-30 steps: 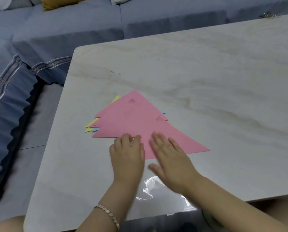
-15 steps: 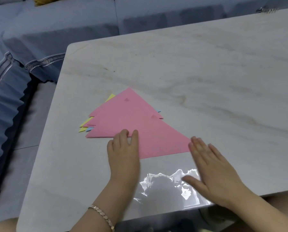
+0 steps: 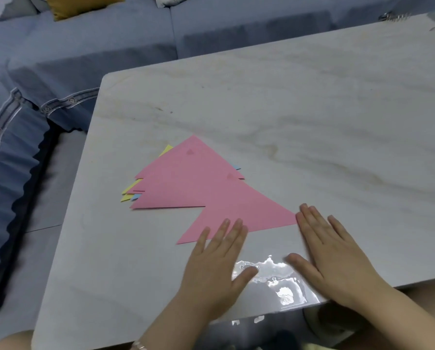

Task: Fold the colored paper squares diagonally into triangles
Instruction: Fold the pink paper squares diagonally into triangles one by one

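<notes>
Resting flat with straight fingers, the left hand [image 3: 215, 265] covers the near edge of a pink paper triangle [image 3: 239, 210] on the table [image 3: 312, 109], while the right hand [image 3: 337, 258], equally flat and empty, touches its right corner.

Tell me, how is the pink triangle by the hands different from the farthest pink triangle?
The near pink triangle has the left hand resting on it; the farthest pink triangle is untouched. The farthest one lies over yellow and blue papers; the near one lies partly on bare table. Both are pink.
</notes>
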### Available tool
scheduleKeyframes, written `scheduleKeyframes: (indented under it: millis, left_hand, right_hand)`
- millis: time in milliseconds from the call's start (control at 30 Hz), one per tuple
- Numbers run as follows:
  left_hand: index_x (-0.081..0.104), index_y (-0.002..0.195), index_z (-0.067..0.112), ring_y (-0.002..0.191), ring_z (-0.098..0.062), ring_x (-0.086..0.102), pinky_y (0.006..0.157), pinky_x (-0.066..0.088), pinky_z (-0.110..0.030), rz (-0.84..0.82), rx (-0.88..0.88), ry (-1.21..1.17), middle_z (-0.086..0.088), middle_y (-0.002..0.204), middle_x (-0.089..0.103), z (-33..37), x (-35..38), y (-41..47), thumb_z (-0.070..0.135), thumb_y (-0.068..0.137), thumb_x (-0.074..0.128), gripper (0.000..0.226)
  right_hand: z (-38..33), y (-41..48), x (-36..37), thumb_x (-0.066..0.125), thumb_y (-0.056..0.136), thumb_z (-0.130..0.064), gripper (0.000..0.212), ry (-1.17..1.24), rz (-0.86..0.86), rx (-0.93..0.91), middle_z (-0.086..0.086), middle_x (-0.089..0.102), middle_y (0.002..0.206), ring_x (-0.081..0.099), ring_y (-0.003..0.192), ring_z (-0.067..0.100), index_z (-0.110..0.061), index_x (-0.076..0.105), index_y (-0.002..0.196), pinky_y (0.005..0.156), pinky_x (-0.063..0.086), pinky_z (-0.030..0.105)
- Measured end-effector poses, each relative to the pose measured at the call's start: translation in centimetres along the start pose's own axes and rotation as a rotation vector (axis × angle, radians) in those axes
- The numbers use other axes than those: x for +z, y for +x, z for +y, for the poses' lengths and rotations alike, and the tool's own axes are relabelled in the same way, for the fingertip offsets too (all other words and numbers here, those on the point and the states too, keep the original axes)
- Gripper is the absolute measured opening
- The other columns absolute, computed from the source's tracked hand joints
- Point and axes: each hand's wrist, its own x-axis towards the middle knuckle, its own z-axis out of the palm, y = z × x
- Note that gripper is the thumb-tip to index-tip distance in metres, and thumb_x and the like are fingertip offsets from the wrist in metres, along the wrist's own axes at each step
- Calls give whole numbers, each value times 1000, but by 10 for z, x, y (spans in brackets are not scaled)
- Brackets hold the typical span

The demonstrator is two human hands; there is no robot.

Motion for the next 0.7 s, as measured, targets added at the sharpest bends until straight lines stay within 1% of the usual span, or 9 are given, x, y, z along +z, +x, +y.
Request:
scheduleKeyframes:
  millis: [67,133,200,233,333,433,533,633,700]
  left_hand:
    - [33,142,17,138,-13,23,102,22,-41,2,-45,10,4,148,34,-17,-1,-15,57,95,12,65]
    - [31,142,17,138,-13,21,102,21,-42,-7,-73,27,3,148,33,-29,-3,-27,57,95,12,65]
    - [30,142,16,139,-15,20,103,20,-42,-31,-102,27,3,149,32,-35,-3,-35,58,95,12,66]
    - [30,143,15,139,-15,18,104,19,-41,-38,-116,27,2,149,32,-37,-3,-37,58,94,12,67]
    - [30,141,10,139,-13,13,106,13,-41,-60,-168,30,-3,148,34,-42,-2,-42,58,94,11,69]
    - [34,139,7,142,-6,3,108,8,-39,-41,-288,-15,-7,147,35,-49,-1,-49,57,94,9,72]
    - [33,141,10,139,-1,1,111,2,-34,205,-480,-221,-8,151,28,-63,-14,-36,67,87,12,81]
    - [33,140,9,136,-22,25,110,17,-39,396,-524,-287,-12,148,33,-82,-37,0,50,84,41,69]
    - [31,141,9,135,-27,28,111,19,-40,381,-566,-315,-10,145,36,-93,-52,26,37,86,57,67]
  right_hand:
    - [-5,1,-4,0,83,-70,86,69,19,1,1,7,154,0,143,15,-10,10,144,111,-8,26]
    - [-14,7,-14,0,76,-74,95,125,24,50,0,12,155,8,144,15,-12,18,146,112,-4,28]
    - [-26,21,-30,21,76,-70,81,152,64,130,2,41,143,34,133,19,-17,46,132,110,13,30]
    - [-31,32,-38,33,77,-67,70,170,61,152,1,50,132,41,124,20,-19,50,124,106,20,31]
    - [-50,66,-50,60,72,-60,70,283,-12,124,1,48,123,41,117,22,-21,41,128,97,28,33]
    - [-60,84,-47,68,65,-58,79,260,-79,92,1,43,121,37,114,23,-22,38,129,92,32,33]
    - [-58,90,-42,71,63,-55,75,317,-113,143,1,44,113,38,109,23,-23,40,123,90,33,32]
    - [-54,84,-40,65,78,-41,36,474,-53,91,-1,46,98,44,97,21,-22,47,102,78,32,28]
    - [-46,76,-38,55,88,-27,8,652,51,60,-4,52,87,49,84,17,-23,49,87,67,33,23]
